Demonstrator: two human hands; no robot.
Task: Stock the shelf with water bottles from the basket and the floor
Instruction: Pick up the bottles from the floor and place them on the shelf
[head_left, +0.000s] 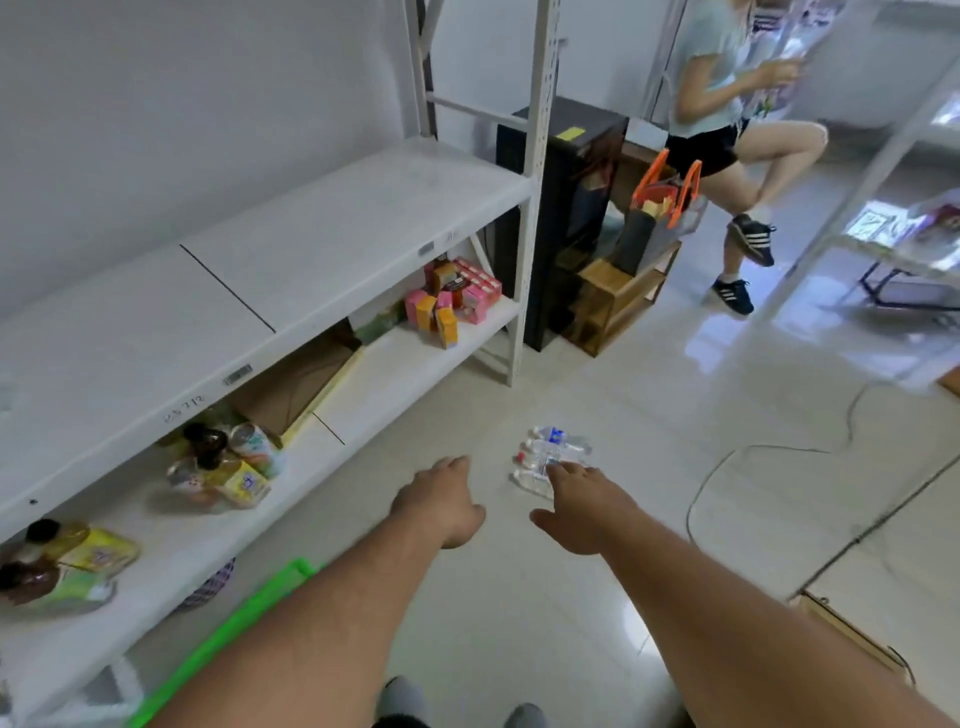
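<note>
While I reach both arms forward, my right hand (582, 506), fingers spread wide, touches the water bottles (550, 457) lying clustered on the floor (649, 415); my left hand (441, 499) hovers relaxed, empty, beside the white shelf (322, 234).

Pink cartons (457, 301), cardboard box (296, 384), black cabinet (561, 218), floor cable (727, 467), another person (727, 119)

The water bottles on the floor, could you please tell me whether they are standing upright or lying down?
Lying down: the water bottles rest on their sides in a cluster on the floor, caps pointing left.
</note>
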